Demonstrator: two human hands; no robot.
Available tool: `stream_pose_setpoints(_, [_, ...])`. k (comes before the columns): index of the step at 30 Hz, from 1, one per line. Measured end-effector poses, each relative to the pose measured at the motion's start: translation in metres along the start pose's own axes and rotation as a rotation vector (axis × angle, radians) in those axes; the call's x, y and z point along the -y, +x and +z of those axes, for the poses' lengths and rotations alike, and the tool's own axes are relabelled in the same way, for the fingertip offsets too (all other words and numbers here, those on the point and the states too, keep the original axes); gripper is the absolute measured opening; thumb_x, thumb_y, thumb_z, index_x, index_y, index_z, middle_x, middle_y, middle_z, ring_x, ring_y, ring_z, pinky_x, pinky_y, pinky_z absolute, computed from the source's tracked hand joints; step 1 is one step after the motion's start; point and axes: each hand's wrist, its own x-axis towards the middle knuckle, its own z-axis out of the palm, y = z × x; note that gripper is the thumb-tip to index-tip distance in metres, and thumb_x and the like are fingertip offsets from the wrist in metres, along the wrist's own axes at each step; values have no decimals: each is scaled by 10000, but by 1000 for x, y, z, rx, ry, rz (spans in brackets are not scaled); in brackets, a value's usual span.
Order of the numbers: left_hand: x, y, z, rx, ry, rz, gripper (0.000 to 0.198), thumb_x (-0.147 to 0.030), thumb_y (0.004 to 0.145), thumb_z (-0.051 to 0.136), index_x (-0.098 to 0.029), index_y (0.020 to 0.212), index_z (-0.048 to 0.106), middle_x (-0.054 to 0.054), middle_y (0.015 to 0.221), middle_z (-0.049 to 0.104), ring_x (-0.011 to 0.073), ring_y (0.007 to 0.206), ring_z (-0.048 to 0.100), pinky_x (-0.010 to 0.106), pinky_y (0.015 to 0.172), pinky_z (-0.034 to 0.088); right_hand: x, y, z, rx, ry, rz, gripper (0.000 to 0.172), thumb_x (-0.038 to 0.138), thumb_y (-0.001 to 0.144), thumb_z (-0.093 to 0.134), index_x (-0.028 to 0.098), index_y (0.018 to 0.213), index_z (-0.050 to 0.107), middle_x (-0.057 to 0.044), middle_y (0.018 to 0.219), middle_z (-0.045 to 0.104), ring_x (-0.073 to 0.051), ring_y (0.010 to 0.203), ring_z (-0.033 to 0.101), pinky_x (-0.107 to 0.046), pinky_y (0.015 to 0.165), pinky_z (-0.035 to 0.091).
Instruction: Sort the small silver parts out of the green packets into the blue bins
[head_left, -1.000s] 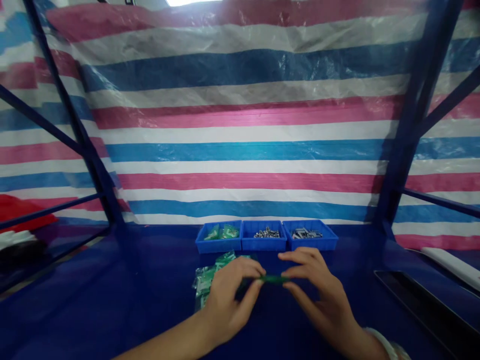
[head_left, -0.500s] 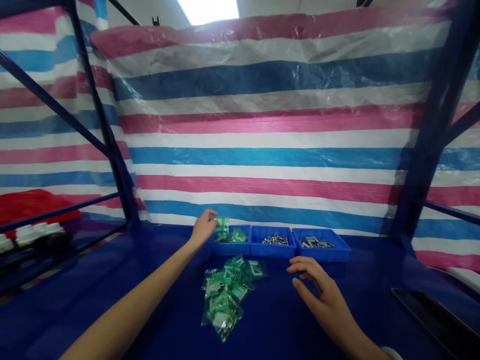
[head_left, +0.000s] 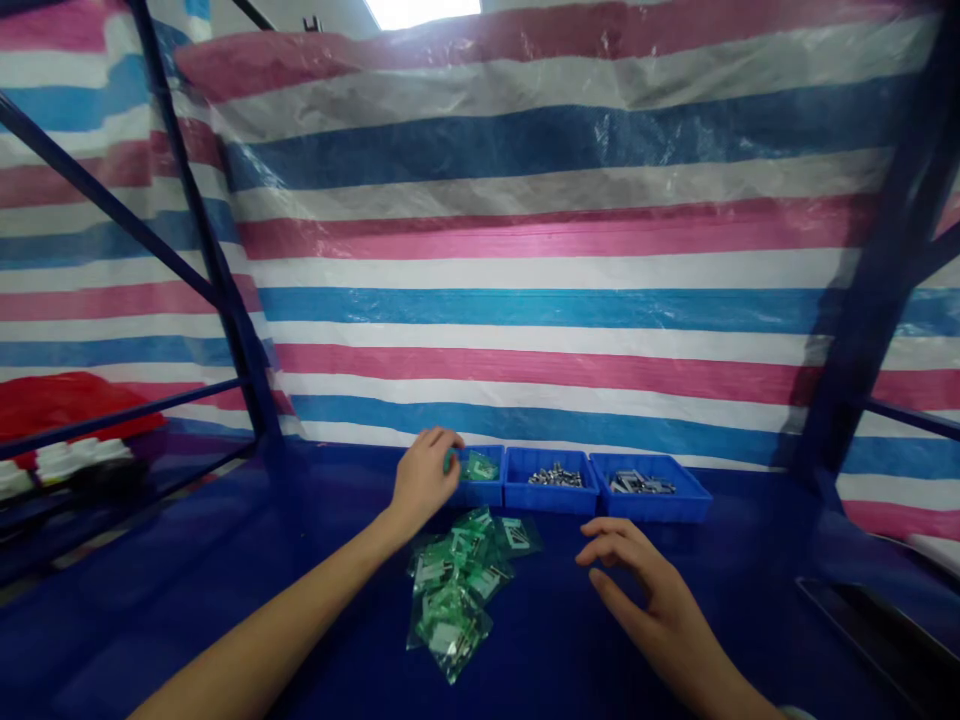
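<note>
My left hand [head_left: 429,475] is over the left blue bin [head_left: 480,494], its fingers closed on a small green zip bag [head_left: 448,461]. Only a green sliver of that bag shows; the hand covers the rest. More green bags [head_left: 480,466] lie inside the bin. In front of the bins is a loose pile of green-tinted clear bags [head_left: 453,580], with small parts visible inside several of them. To the right of the pile, my right hand [head_left: 645,590] hovers with fingers apart and slightly curled, holding nothing.
Shiny small metal parts [head_left: 555,475] fill the middle bin, and flat metal pieces [head_left: 639,483] lie in the right bin [head_left: 679,507]. A dark flat device [head_left: 877,630] rests at the table's right. Blue posts [head_left: 862,300] and a striped sheet [head_left: 555,310] enclose the table [head_left: 322,480].
My left hand has shifted slightly right and turned over the left bin, so the bag in it is now mostly hidden. My right hand stays nearly in place. The view has moved slightly.
</note>
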Motion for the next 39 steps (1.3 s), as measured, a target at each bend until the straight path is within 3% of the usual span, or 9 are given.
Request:
stream_pose_setpoints(3, [-38, -20, 4, 154, -32, 207, 159, -282, 827, 551, -200, 953, 604, 47, 931, 658, 224, 878, 608, 329, 796, 485, 1, 0, 0, 6, 1, 3, 147, 183, 846, 496, 233, 887, 628, -83, 1127, 552, -225, 994, 581, -373, 840, 460])
stream_pose_setpoints(5, [-57, -32, 11, 258, -45, 321, 289, -389, 739, 665, -196, 949, 618, 48, 882, 674, 245, 829, 625, 334, 743, 506, 2, 0, 0, -1, 1, 3, 150, 179, 843, 498, 233, 891, 630, -82, 1121, 557, -231, 1001, 577, -384, 859, 452])
stream_pose_setpoints(13, [-68, -38, 16, 351, -108, 416, 157, -109, 827, 472, -156, 886, 610, 81, 833, 670, 232, 769, 647, 351, 717, 507, 8, 2, 1, -14, 80, 52, 172, 159, 820, 523, 233, 929, 634, -72, 1097, 575, -230, 1035, 551, -378, 858, 442])
stream_pose_setpoints(15, [-73, -38, 8, 323, -223, 338, 169, -134, 865, 435, -162, 925, 591, 60, 843, 664, 193, 763, 644, 305, 696, 504, 9, 3, 2, -37, 176, 145, 241, 183, 799, 575, 234, 1032, 610, -72, 1099, 580, -227, 1024, 549, -370, 844, 451])
stream_pose_setpoints(18, [-89, -45, -5, 351, -713, 1, 75, -217, 854, 501, -166, 867, 555, -1, 750, 603, 121, 642, 592, 222, 592, 472, 11, 5, 2, 40, 485, 335, 388, 245, 762, 676, 221, 1134, 568, -70, 1088, 601, -206, 963, 578, -335, 799, 477])
stream_pose_setpoints(22, [-109, -60, -14, 482, -1270, -412, 155, -297, 784, 616, -173, 805, 526, -58, 674, 489, 76, 570, 480, 186, 528, 421, 12, 7, 1, 290, 853, 514, 219, 313, 753, 726, 141, 867, 653, -33, 790, 646, -129, 683, 599, -235, 602, 472])
stream_pose_setpoints(26, [-113, -68, -13, 520, -1383, -517, 256, -272, 695, 729, -169, 799, 518, -63, 684, 504, 72, 578, 475, 186, 539, 407, 12, 7, 0, 262, 821, 506, 234, 318, 712, 768, 115, 740, 657, 2, 606, 614, -94, 538, 561, -196, 505, 431])
stream_pose_setpoints(35, [-108, -68, -12, 465, -1226, -374, 223, -242, 737, 693, -184, 866, 521, -28, 743, 590, 93, 575, 536, 213, 544, 405, 11, 7, -2, 264, 673, 440, 164, 276, 760, 723, 149, 814, 635, 6, 620, 643, -113, 545, 603, -227, 545, 471])
stream_pose_setpoints(39, [-100, -68, -15, 129, -853, 202, 115, -94, 794, 556, -209, 803, 558, 11, 823, 662, 166, 774, 644, 334, 742, 499, 19, 5, -9, 117, 339, 58, 89, 105, 772, 651, 192, 784, 638, -36, 874, 657, -170, 813, 636, -297, 729, 502])
